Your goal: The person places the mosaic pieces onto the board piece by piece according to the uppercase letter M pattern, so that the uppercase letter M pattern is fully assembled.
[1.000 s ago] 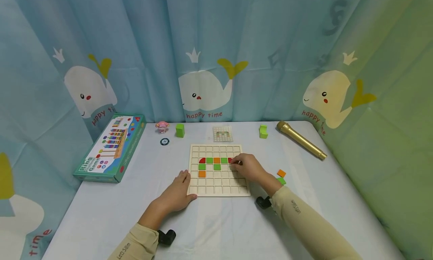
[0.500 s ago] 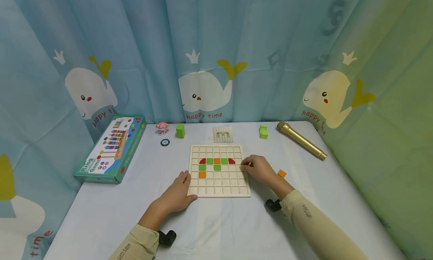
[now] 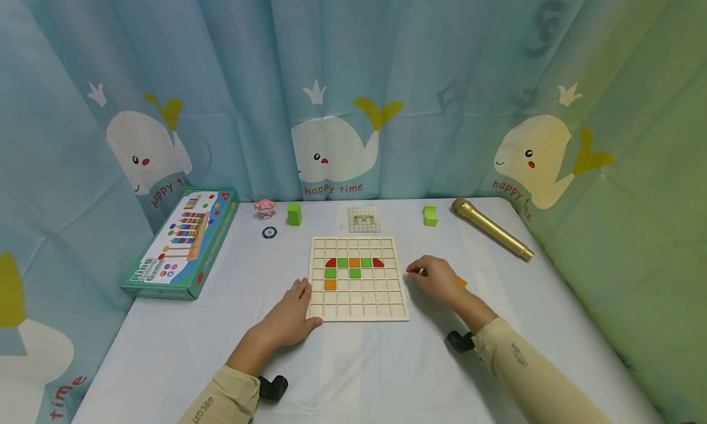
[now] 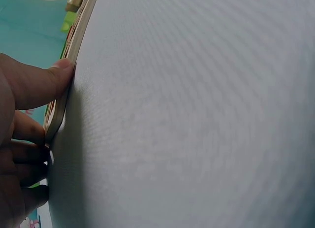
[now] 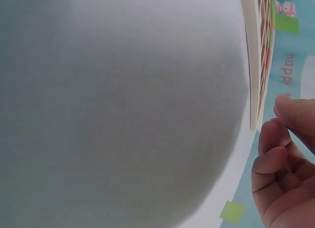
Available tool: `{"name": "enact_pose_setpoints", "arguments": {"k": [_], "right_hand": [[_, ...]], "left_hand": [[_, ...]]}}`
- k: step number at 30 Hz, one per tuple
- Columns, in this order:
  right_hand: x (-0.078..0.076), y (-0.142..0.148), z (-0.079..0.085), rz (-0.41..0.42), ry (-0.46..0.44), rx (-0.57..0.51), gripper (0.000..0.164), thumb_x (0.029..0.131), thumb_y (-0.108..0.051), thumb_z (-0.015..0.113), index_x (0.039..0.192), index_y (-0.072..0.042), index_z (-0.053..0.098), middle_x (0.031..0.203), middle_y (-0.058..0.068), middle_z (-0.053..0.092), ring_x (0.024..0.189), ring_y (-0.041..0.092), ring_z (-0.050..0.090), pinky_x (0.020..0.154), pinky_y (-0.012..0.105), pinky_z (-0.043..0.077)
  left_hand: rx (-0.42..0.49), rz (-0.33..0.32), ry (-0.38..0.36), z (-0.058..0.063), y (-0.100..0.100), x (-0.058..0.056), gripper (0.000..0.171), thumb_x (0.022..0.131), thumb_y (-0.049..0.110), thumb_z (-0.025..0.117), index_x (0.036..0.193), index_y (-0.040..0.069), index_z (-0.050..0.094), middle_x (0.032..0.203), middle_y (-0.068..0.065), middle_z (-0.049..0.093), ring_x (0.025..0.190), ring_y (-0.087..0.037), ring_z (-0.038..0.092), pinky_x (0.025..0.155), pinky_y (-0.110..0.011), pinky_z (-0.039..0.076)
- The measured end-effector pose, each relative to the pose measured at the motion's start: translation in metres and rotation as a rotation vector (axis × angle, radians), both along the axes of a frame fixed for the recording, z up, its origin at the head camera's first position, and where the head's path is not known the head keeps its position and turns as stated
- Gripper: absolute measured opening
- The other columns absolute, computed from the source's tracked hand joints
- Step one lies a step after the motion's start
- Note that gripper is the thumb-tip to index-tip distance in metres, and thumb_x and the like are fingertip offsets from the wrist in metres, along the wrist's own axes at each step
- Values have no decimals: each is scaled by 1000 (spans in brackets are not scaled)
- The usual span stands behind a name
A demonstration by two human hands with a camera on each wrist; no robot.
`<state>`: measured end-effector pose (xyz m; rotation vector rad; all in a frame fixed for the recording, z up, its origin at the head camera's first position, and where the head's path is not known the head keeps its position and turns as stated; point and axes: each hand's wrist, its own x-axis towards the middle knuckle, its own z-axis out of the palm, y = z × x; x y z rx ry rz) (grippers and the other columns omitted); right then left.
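Observation:
In the head view a wooden grid board (image 3: 378,296) lies mid-table, with red, green and orange tiles in its squares. At the board's front left corner rests my left hand (image 3: 288,313), its fingers along the left side and its thumb (image 4: 59,73) against the front edge. Just off the board's right side hovers my right hand (image 3: 436,280), fingers loosely bent and nothing between thumb and fingertips in the right wrist view. Partly hidden behind that hand is a loose orange tile (image 3: 463,282). A quarter-round red tile (image 3: 378,262) sits at the right end of the coloured row.
Behind the board lies a small pattern card (image 3: 363,219). Green blocks (image 3: 294,214), a pink figurine (image 3: 266,208) and a round dark disc (image 3: 269,232) stand along the back. A game box (image 3: 179,246) lies left, a gold microphone (image 3: 491,229) right.
My right hand has drawn back rightward from the red tile, off the board and towards the loose orange tile. The red tile stays in its square. My left hand keeps its place.

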<state>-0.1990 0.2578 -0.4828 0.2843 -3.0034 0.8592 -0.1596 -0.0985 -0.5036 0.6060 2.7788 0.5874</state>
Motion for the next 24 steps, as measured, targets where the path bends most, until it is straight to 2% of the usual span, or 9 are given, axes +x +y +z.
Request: {"name": "enact_pose_setpoints", "arguments": {"k": [7, 15, 24], "right_hand": [[8, 17, 4, -22, 30, 0, 9, 93, -5, 70, 99, -2, 76, 88, 3, 66, 76, 18, 57, 64, 32, 48], [14, 35, 1, -35, 58, 19, 9, 92, -5, 71, 98, -2, 76, 87, 3, 66, 76, 18, 57, 65, 34, 48], [26, 47, -1, -67, 50, 2, 10, 93, -6, 70, 99, -2, 76, 91, 5, 67, 77, 19, 58, 64, 33, 49]], "left_hand": [[3, 1, -7, 0, 0, 0, 85, 95, 37, 70, 152, -13, 29, 161, -27, 24, 151, -40, 18, 119, -51, 24], [7, 5, -4, -1, 0, -1, 85, 95, 37, 70, 152, -12, 29, 161, -27, 24, 151, -39, 18, 119, -51, 24], [11, 8, -13, 0, -1, 0, 85, 96, 37, 69, 152, -12, 29, 161, -26, 23, 151, -39, 17, 119, -50, 23]]}}
